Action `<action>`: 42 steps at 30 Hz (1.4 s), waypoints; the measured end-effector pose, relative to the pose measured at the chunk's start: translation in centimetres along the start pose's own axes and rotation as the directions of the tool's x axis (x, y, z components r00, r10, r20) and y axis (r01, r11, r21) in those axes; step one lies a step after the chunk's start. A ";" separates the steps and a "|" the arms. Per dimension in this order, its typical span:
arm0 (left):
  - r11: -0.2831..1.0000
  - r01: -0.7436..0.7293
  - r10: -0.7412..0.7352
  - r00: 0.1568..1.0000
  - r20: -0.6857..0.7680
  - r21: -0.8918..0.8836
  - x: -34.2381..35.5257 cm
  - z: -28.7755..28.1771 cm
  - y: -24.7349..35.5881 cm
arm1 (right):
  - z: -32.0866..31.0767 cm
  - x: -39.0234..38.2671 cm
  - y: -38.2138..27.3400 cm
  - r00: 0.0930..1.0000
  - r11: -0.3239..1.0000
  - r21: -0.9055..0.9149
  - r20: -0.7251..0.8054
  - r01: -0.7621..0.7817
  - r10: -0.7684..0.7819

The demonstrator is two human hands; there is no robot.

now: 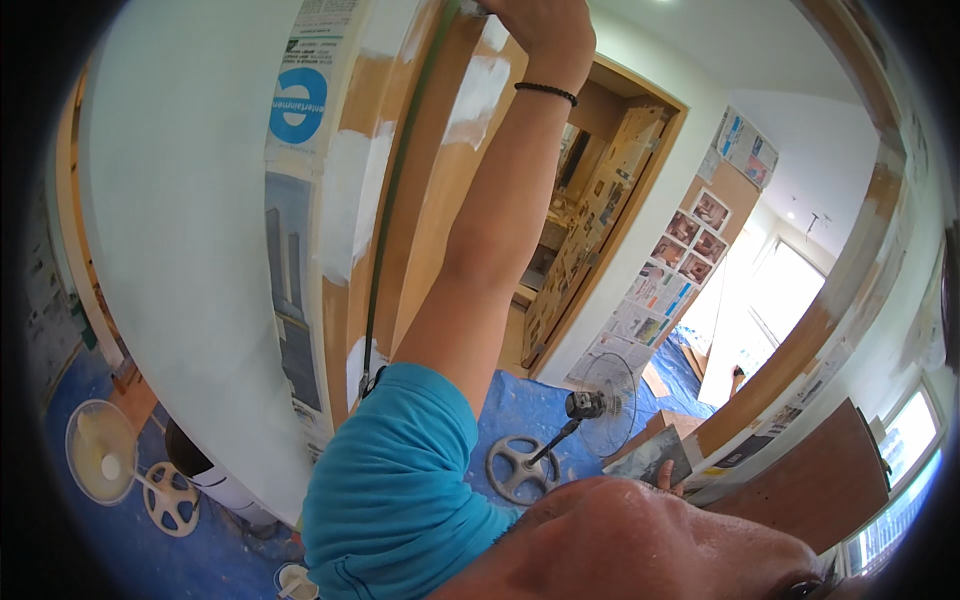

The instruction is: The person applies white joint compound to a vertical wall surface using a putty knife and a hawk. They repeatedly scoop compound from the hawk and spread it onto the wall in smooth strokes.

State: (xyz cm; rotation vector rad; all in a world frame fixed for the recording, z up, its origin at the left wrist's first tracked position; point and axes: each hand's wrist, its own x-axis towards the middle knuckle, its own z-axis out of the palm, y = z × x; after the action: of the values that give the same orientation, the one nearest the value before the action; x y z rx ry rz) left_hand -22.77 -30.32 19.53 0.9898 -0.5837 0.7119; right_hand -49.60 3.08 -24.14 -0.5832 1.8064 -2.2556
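A raised arm in a blue sleeve (pixel 390 480) runs up the middle of the view to a hand (pixel 535 25) at the top edge, with a black bead bracelet (pixel 546 92) round the wrist. This hand is pressed against the wooden door frame (pixel 430 180), which carries patches of white filler (pixel 478 95); the picture's rim cuts off the fingers, so it cannot be told how they are set or whether they hold a tool, nor for certain which arm this is, though it reads as the left. Newspaper sheets (pixel 300 110) are taped along the white wall (pixel 180 200) just beside the frame.

Low on the right, fingertips (pixel 672 482) of the other hand close on a flat grey board (pixel 650 458) smeared with filler, held near the person's head.

On the blue floor sheet (pixel 520 400) beyond stands a pedestal fan (pixel 600 405); a second fan (pixel 105 455) lies to the left. More papered wall (pixel 665 290) flanks an open doorway.
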 end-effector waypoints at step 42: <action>0.996 -0.089 0.088 0.995 -0.047 -0.014 -1.8 -1.9 -2.2 | -0.5 1.3 2.4 0.986 0.988 0.142 0.146 0.054 -0.075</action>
State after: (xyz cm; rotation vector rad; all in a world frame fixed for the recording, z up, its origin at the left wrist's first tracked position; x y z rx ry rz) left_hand -22.01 -29.90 16.23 0.9341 -0.5945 0.8054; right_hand -51.18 2.51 -26.31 -0.7739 1.5682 -2.2860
